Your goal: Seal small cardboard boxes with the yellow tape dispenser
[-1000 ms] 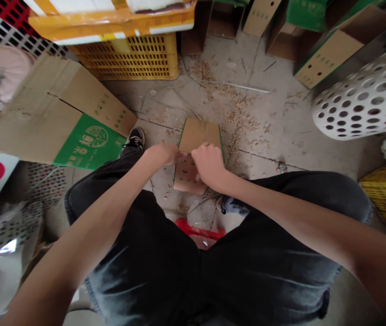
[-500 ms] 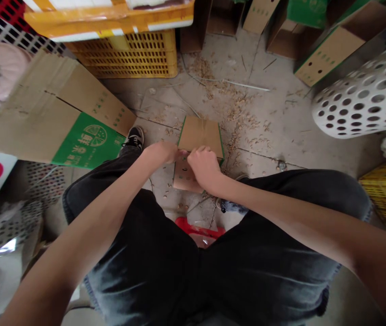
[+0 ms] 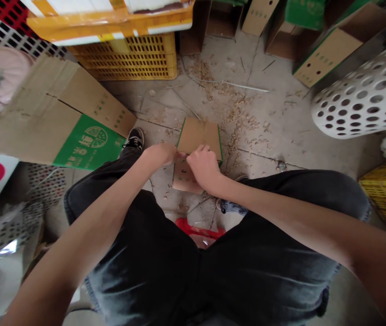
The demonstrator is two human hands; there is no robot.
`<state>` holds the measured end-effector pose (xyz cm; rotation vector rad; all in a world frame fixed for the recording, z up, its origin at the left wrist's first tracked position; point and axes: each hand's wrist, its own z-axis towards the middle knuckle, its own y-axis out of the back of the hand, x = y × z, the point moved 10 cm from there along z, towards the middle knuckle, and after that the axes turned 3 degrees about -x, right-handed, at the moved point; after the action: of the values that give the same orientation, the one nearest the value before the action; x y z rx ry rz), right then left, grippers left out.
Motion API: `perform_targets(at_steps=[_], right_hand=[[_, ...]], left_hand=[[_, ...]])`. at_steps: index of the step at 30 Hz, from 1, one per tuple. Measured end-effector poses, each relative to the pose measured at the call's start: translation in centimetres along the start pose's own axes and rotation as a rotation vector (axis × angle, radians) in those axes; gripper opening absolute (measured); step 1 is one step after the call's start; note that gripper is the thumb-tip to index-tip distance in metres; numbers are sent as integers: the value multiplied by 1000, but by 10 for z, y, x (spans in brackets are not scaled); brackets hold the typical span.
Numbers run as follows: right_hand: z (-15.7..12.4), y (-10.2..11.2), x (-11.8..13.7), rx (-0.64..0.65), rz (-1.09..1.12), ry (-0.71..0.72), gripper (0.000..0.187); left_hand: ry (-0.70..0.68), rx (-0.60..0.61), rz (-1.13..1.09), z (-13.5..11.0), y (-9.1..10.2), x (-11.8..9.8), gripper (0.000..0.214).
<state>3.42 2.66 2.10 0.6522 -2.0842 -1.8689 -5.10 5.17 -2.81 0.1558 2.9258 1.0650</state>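
1. I look down from the head camera at a seated person's two bare arms, which reach forward over black shorts [image 3: 166, 271] towards the floor.
2. The left hand [image 3: 161, 154] is curled shut, and its fingers pinch the left edge of a small cardboard piece [image 3: 200, 133].
3. The right hand [image 3: 204, 165] is closed in a loose fist on the middle of the same cardboard piece, knuckles up. Its fingertips are tucked under, so I cannot see them.
4. The cardboard piece sits between the knees, just beyond both hands. Its plain brown upper flap, edged in green, shows above the knuckles, and a lower flap with punched holes hangs below the right hand.
5. The two hands almost touch each other at the line between the flaps.
6. A black shoe [image 3: 135, 138] rests on the floor just left of the left hand.
7. A red stool [image 3: 200, 232] shows between the legs, below the cardboard.
8. A large flattened box [image 3: 53, 113] with a green printed panel lies to the left.
9. A yellow crate [image 3: 135, 56] stands at the top, and a white basket [image 3: 363, 102] full of round holes lies at the right.
10. Small cardboard scraps litter the concrete floor [image 3: 271, 136].
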Motion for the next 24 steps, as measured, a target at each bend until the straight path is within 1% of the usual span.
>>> perform_targets(at_steps=[3, 6, 13, 16, 17, 20, 24], right_hand=[[0, -1, 1, -2, -1, 3, 33], [-1, -2, 3, 6, -14, 15, 28], [-1, -7, 5, 28, -64, 49, 24], [0, -7, 4, 35, -61, 49, 18], [0, -7, 3, 42, -54, 54, 18], [3, -5, -1, 80, -31, 58, 26], [5, -4, -8, 143, -9, 49, 22]], left_hand=[[30, 35, 9, -1, -3, 2, 75], [24, 31, 12, -1, -2, 1, 72], [39, 3, -21, 6, -3, 4, 78], [31, 5, -32, 6, -4, 3, 79], [27, 12, -30, 4, -4, 2, 80], [17, 32, -9, -1, -2, -3, 81], [21, 52, 8, -5, -1, -3, 80]])
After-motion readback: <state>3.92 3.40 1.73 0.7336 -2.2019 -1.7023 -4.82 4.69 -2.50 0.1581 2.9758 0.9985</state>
